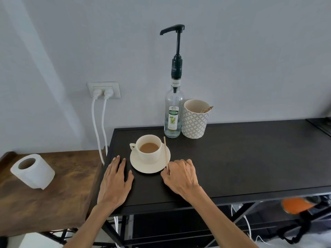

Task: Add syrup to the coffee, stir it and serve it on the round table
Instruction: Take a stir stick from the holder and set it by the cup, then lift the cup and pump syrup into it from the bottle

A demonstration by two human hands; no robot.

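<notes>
Risk first: stir stick [166,154] lying loose across the saucer [150,167] rim, far tip by the cup [149,148], near end pinched in the right hand [180,175]; likely to roll off or flick coffee drops once saucer gets lifted for serving. Cup holding pale milky coffee [149,147] roughly half up the wall, so slosh unlikely unless tilted sharply, yet handle pointing left and saucer smooth, meaning possible slide of cup on saucer during carry. Left hand [114,179] flat and relaxed on the dark table [250,158], fingers straight, just beside the saucer, holding nothing. Syrup bottle [172,115] upright at the back against the wall, clear, seemingly nearly empty, tall pump [176,31] raised with spout aimed left; top-heavy, easy to knock with a careless reach. Patterned mug [195,119] touching or just beside the bottle, holding a few more wooden sticks. Paper roll [33,170] on the lower wooden table [53,203] to the left, well apart. Round table not in sight, hence carrying route unknown.
</notes>
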